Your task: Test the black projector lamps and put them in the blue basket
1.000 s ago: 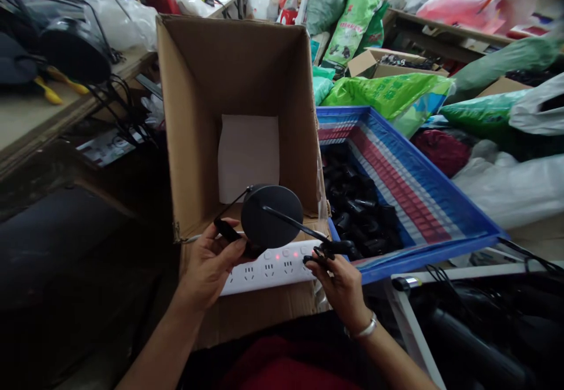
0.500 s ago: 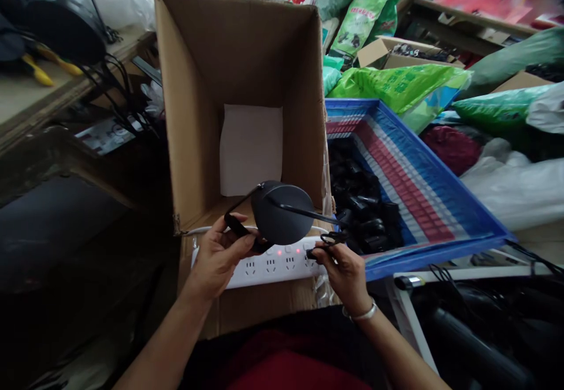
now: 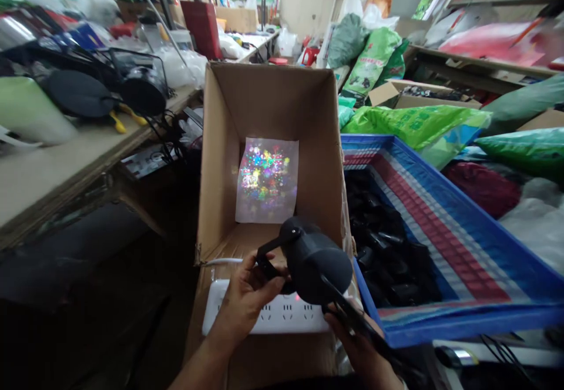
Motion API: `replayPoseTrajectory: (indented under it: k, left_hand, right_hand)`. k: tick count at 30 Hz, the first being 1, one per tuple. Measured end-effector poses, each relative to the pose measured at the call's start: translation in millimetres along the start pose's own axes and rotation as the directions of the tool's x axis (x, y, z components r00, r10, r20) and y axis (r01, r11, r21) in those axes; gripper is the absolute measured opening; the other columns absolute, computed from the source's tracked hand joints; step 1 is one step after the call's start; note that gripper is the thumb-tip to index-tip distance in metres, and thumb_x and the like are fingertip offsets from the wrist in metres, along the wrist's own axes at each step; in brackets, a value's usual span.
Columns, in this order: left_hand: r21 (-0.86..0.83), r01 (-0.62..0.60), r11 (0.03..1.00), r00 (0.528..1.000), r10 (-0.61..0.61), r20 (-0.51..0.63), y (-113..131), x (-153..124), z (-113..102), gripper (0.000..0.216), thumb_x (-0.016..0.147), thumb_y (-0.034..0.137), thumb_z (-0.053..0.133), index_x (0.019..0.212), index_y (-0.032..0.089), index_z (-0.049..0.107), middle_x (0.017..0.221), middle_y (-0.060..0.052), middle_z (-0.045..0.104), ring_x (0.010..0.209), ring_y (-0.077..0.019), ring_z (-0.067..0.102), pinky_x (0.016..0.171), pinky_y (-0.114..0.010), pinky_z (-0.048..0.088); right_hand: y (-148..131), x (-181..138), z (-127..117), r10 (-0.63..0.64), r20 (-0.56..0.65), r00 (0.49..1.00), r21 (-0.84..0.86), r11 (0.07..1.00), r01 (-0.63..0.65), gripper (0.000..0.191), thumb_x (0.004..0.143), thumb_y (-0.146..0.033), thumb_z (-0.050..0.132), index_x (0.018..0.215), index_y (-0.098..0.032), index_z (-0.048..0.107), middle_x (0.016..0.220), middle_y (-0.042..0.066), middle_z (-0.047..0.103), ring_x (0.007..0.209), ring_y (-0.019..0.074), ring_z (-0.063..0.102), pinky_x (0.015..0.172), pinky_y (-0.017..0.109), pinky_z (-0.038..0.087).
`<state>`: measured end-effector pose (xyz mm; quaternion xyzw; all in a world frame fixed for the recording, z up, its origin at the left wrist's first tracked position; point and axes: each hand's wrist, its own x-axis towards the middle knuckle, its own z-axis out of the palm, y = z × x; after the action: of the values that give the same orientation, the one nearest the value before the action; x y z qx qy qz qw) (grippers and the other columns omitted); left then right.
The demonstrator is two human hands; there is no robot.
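My left hand (image 3: pixel 247 299) is closed around the black bracket of a projector light (image 3: pixel 319 264), a dark round-bodied lamp. Its front end points into an upright-standing, open cardboard box (image 3: pixel 319 149). Bright multicoloured spots fall on a white sheet of paper (image 3: pixel 268 211) at the back of that box. Below the lamp lies a white power strip (image 3: pixel 286 322) with a red indicator glowing. My right hand (image 3: pixel 363 343), partly hidden by the lamp's dark arm, has its fingers closed on a black plug (image 3: pixel 326 309) at the strip's right end.
To the right, a blue crate (image 3: pixel 440 325) holds many black parts (image 3: pixel 388 237). A wooden table (image 3: pixel 57 167) on the left bears more black lamps (image 3: pixel 79 93). Green sacks (image 3: pixel 414 125) and an open carton (image 3: pixel 388 93) lie behind the crate.
Coloured light now shows on the paper, which was plain before. The lamp has turned and shifted in my left hand. My view has tilted up, showing more of the room.
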<state>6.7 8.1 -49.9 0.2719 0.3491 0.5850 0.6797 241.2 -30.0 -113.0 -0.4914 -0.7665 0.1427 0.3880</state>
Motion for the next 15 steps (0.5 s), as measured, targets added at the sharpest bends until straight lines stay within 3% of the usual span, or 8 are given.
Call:
replayPoseTrajectory:
  k: [7, 15]
  left_hand:
    - [-0.003, -0.010, 1.000, 1.000, 0.010, 0.001, -1, -4, -2, 0.032, 0.067, 0.019, 0.079, 0.092, 0.021, 0.060, 0.077, 0.001, 0.070, 0.073, -0.0132, 0.065, 0.064, -0.021, 0.051]
    - [-0.041, 0.001, 0.999, 0.999, 0.001, 0.043, -3, -10, 3, 0.032, 0.065, 0.022, 0.080, 0.091, 0.022, 0.060, 0.074, 0.002, 0.067, 0.070, -0.0125, 0.061, 0.060, -0.021, 0.048]
  right_hand:
    - [6, -2, 15, 0.021, -0.193, 0.981, -0.014, 1.000, -0.024, 0.016, 0.083, -0.033, 0.059, 0.080, -0.019, 0.066, 0.074, 0.005, 0.067, 0.065, 0.0199, 0.066, 0.058, 0.028, 0.056]
    - [8, -2, 17, 0.019, -0.198, 0.980, -0.068, 0.997, -0.033, 0.020, 0.088, -0.034, 0.051, 0.083, -0.022, 0.066, 0.073, 0.006, 0.068, 0.069, 0.0207, 0.067, 0.063, 0.028, 0.056]
